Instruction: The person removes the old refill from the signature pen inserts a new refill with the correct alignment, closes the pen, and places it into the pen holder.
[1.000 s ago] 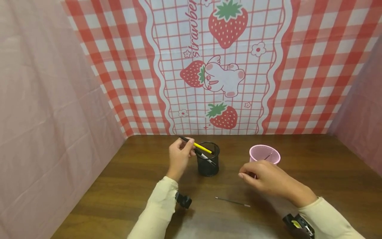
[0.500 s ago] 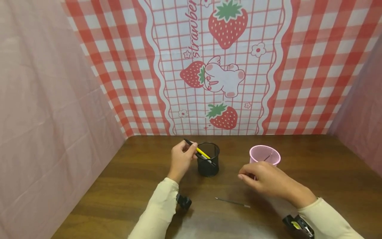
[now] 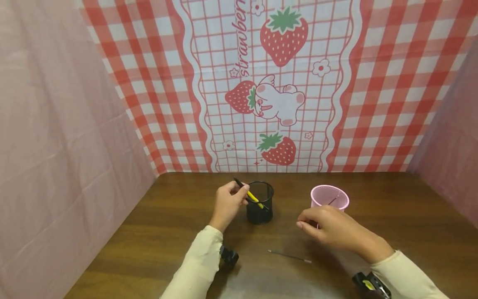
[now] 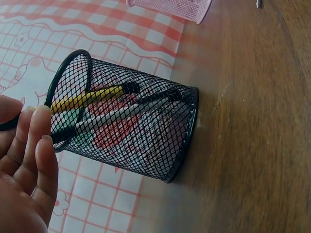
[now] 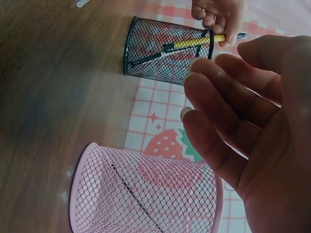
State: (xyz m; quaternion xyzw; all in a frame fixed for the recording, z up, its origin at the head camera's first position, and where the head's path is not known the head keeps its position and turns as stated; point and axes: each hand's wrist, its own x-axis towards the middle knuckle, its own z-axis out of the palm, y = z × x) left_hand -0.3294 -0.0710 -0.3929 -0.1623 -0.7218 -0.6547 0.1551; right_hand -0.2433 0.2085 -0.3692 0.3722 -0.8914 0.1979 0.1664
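My left hand (image 3: 228, 204) pinches a yellow pen (image 3: 252, 196) with black ends between thumb and fingers. The pen slants down through the mouth of a black mesh pen holder (image 3: 259, 216), its lower end inside. Through the mesh in the left wrist view, a white pen (image 4: 108, 117) with dark ends leans in the same holder. In front of a pink mesh pen holder (image 3: 316, 198), my right hand (image 3: 332, 227) hovers with loosely bent fingers and nothing between them, as the right wrist view shows. A thin dark rod (image 5: 130, 190) leans inside the pink holder.
A thin rod like a pen refill (image 3: 289, 256) lies on the brown wooden table (image 3: 149, 249), nearer to me than both holders. Behind the table hangs a strawberry-print checked cloth (image 3: 276, 99). Plain pink cloth (image 3: 67, 145) closes the left side.
My left hand has shifted slightly right and lowered the yellow pen, now steeper, deeper into the black holder. The right hand keeps its place. The head view has tilted up a little.
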